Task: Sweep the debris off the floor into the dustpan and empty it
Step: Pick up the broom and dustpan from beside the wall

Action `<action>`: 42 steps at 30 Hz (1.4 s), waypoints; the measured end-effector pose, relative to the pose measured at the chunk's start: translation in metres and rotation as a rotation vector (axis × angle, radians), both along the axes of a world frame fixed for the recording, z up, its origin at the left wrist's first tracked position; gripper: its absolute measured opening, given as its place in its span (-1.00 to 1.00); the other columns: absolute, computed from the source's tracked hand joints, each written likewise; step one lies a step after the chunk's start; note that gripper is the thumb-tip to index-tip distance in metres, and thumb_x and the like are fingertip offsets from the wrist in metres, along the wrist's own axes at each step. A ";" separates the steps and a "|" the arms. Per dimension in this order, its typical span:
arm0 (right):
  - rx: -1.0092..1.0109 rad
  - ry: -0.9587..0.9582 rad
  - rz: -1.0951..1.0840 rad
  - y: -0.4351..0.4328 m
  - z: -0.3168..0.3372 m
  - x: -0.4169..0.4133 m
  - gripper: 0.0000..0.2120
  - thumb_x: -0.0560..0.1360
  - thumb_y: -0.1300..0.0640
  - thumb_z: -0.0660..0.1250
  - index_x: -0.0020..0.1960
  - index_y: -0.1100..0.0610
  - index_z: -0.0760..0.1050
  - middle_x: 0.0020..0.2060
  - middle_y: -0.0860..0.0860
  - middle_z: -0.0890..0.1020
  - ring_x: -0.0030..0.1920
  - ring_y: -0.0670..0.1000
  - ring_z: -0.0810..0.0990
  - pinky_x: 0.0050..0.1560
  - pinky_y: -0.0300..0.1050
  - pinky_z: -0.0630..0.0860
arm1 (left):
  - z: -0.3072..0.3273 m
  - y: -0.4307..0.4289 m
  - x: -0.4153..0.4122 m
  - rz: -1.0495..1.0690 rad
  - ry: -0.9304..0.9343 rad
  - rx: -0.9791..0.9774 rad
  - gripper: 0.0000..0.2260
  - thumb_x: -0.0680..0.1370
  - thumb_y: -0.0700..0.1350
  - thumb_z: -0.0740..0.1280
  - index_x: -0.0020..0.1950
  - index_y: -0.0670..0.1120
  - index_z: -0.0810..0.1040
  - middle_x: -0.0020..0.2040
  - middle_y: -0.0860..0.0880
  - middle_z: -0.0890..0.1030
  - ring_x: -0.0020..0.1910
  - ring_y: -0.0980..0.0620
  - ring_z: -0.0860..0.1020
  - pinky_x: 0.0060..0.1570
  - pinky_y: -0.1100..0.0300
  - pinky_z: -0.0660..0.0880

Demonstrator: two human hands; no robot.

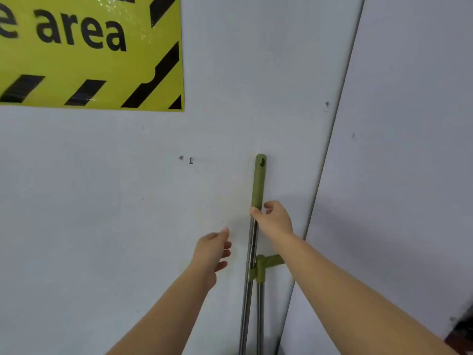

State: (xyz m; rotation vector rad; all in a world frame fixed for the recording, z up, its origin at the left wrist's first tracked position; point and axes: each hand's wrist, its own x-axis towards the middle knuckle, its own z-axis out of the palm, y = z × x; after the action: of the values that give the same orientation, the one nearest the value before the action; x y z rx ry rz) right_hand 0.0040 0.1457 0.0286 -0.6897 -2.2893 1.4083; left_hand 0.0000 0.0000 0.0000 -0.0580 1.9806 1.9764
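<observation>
Right of centre in the frame, a broom handle [259, 180] stands upright against the pale wall [128, 201], its green grip at the top and a steel shaft running down to the bottom edge. The right hand [273, 221] is clasped around it just where the green grip meets the steel. Below, a green clip [261, 269] joins the shaft to a second steel pole [260, 316] beside it. The left hand [213, 252] hangs loose-fingered just left of the shaft, touching nothing. A yellow sign [89, 52] fills the upper left.
</observation>
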 end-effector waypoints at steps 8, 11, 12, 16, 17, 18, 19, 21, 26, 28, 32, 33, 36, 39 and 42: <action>0.198 0.080 0.014 0.003 0.002 -0.010 -0.75 0.53 -0.08 0.33 0.07 0.07 0.47 -0.10 -0.05 0.58 -0.16 -0.06 0.54 -0.29 -0.27 0.41 | -0.012 0.033 -0.002 -0.066 0.136 -0.161 -0.60 0.59 -0.06 0.29 0.42 -0.08 0.40 0.25 -0.07 0.54 0.17 -0.03 0.50 0.23 0.09 0.45; 0.231 0.094 0.019 0.004 0.002 -0.011 -0.78 0.52 -0.07 0.34 -0.01 0.08 0.48 -0.15 -0.03 0.60 -0.17 -0.03 0.57 -0.24 -0.23 0.47 | -0.016 0.043 -0.001 -0.110 0.185 -0.213 -0.54 0.59 -0.07 0.28 0.48 -0.05 0.31 0.37 -0.08 0.47 0.27 -0.03 0.47 0.17 0.17 0.39; 0.235 0.098 0.023 0.004 0.003 -0.011 -0.78 0.52 -0.06 0.34 -0.02 0.10 0.49 -0.16 -0.02 0.60 -0.17 -0.02 0.58 -0.22 -0.22 0.48 | -0.016 0.045 -0.001 -0.117 0.193 -0.224 -0.54 0.59 -0.07 0.28 0.49 -0.05 0.30 0.38 -0.08 0.45 0.25 -0.02 0.48 0.12 0.19 0.39; 0.251 0.112 0.045 0.007 0.006 -0.011 -0.79 0.52 -0.03 0.35 -0.04 0.12 0.49 -0.17 0.01 0.60 -0.20 -0.04 0.56 -0.31 -0.31 0.39 | -0.024 0.049 0.000 -0.122 0.192 -0.265 -0.55 0.59 -0.07 0.30 0.46 -0.04 0.33 0.35 -0.07 0.47 0.02 0.09 0.46 -0.14 0.35 0.40; 0.251 0.118 0.052 0.007 0.006 -0.011 -0.80 0.52 -0.03 0.35 -0.04 0.12 0.49 -0.17 0.01 0.60 -0.21 -0.04 0.56 -0.31 -0.32 0.39 | -0.028 0.049 0.000 -0.117 0.190 -0.278 -0.56 0.58 -0.06 0.31 0.45 -0.04 0.34 0.31 -0.07 0.48 0.00 0.09 0.46 -0.26 0.40 0.38; 0.253 0.119 0.059 0.008 0.006 -0.012 -0.80 0.52 -0.02 0.35 -0.04 0.11 0.49 -0.17 0.01 0.60 -0.20 -0.04 0.57 -0.30 -0.32 0.40 | -0.032 0.049 0.002 -0.114 0.185 -0.291 -0.57 0.58 -0.06 0.31 0.44 -0.04 0.35 0.27 -0.06 0.50 -0.04 0.10 0.48 -0.35 0.43 0.33; 0.259 0.121 0.065 0.009 0.005 -0.013 -0.80 0.52 -0.03 0.35 -0.04 0.11 0.49 -0.17 0.01 0.61 -0.19 -0.03 0.58 -0.28 -0.31 0.42 | -0.037 0.048 0.004 -0.111 0.175 -0.305 -0.58 0.57 -0.05 0.31 0.42 -0.04 0.36 0.23 -0.05 0.51 -0.08 0.12 0.49 -0.39 0.44 0.31; 0.272 0.119 0.080 0.010 0.005 -0.013 -0.80 0.52 -0.03 0.35 -0.02 0.11 0.49 -0.16 0.01 0.60 -0.18 -0.02 0.58 -0.24 -0.30 0.45 | -0.046 0.047 0.009 -0.113 0.150 -0.333 -0.58 0.57 -0.04 0.31 0.42 -0.04 0.36 0.20 -0.06 0.51 -0.10 0.13 0.50 -0.35 0.41 0.34; 0.277 0.116 0.107 0.012 0.007 -0.012 -0.81 0.52 -0.02 0.36 -0.03 0.10 0.49 -0.19 -0.02 0.59 -0.22 -0.07 0.57 -0.27 -0.34 0.43 | -0.054 0.050 0.006 -0.105 0.193 -0.388 -0.48 0.60 0.00 0.27 0.53 -0.01 0.21 0.43 -0.05 0.38 0.34 -0.02 0.41 0.23 0.13 0.45; 0.273 0.117 0.108 0.012 0.007 -0.012 -0.80 0.51 -0.02 0.37 -0.03 0.11 0.51 -0.20 -0.03 0.60 -0.20 -0.05 0.59 -0.26 -0.32 0.45 | -0.048 0.055 0.000 -0.112 0.251 -0.370 -0.48 0.61 -0.03 0.24 0.55 0.02 0.16 0.47 -0.01 0.34 0.39 -0.01 0.37 0.27 0.12 0.41; 0.288 0.134 0.111 0.012 0.008 -0.012 -0.82 0.50 -0.02 0.38 -0.07 0.10 0.50 -0.21 -0.03 0.61 -0.22 -0.08 0.58 -0.27 -0.34 0.43 | -0.036 0.066 -0.014 -0.123 0.313 -0.371 -0.60 0.62 -0.09 0.23 0.47 -0.02 0.33 0.30 -0.01 0.52 0.22 -0.01 0.52 0.10 0.15 0.51; 0.291 0.142 0.109 0.012 0.008 -0.012 -0.82 0.50 -0.01 0.38 -0.08 0.09 0.49 -0.21 -0.02 0.62 -0.22 -0.08 0.58 -0.29 -0.35 0.41 | -0.033 0.069 -0.017 -0.124 0.334 -0.388 -0.67 0.61 -0.09 0.24 0.38 -0.05 0.42 0.15 -0.01 0.59 0.06 0.02 0.56 -0.05 0.21 0.53; 0.288 0.162 0.104 0.016 0.009 -0.012 -0.81 0.49 -0.02 0.40 -0.09 0.10 0.50 -0.21 -0.02 0.63 -0.20 -0.05 0.60 -0.26 -0.33 0.45 | -0.029 0.074 -0.020 -0.103 0.386 -0.410 -0.87 0.59 -0.08 0.26 0.09 -0.07 0.53 -0.09 0.00 0.60 -0.16 0.06 0.54 -0.21 0.25 0.47; 0.289 0.186 0.101 0.020 0.010 -0.009 -0.80 0.48 -0.03 0.41 -0.07 0.10 0.51 -0.23 -0.07 0.61 -0.21 -0.10 0.58 -0.23 -0.33 0.46 | -0.029 0.075 -0.019 -0.081 0.443 -0.414 -0.93 0.59 -0.08 0.27 0.02 -0.03 0.53 -0.07 0.00 0.63 -0.11 0.04 0.57 -0.15 0.21 0.49; 0.247 0.219 0.128 0.022 0.013 -0.005 -0.79 0.46 -0.04 0.42 -0.05 0.08 0.52 -0.22 -0.09 0.61 -0.20 -0.11 0.59 -0.18 -0.31 0.51 | -0.030 0.077 -0.018 -0.063 0.491 -0.444 -0.91 0.59 -0.06 0.28 0.01 -0.04 0.52 -0.14 0.04 0.60 -0.16 0.05 0.57 -0.20 0.23 0.47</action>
State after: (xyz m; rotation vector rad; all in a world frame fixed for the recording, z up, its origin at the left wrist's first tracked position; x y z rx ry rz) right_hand -0.0006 0.1678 0.0413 -0.3033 -2.3099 1.1602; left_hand -0.0180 0.0769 -0.0298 0.4147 2.6609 1.5767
